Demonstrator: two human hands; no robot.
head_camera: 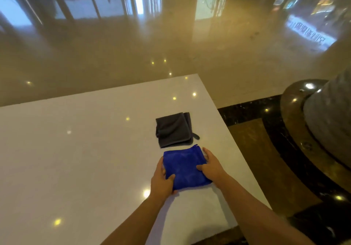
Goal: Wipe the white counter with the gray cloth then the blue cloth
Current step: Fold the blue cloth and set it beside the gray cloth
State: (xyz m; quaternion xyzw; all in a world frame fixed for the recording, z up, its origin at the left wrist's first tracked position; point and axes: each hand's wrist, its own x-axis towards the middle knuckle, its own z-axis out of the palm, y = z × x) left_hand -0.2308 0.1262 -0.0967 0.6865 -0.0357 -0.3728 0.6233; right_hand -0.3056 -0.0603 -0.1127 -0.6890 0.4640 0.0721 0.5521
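A folded blue cloth lies flat on the white counter, near its right edge. My left hand grips the cloth's near left corner, thumb on top. My right hand holds its right side, thumb pressed on the fabric and fingers along the edge. Just beyond the blue cloth sits a folded gray cloth, untouched by either hand, with a small tab sticking out at its right.
The counter's right edge drops to a glossy tan floor with a dark marble border. A large round stone column base stands to the right, close to the counter.
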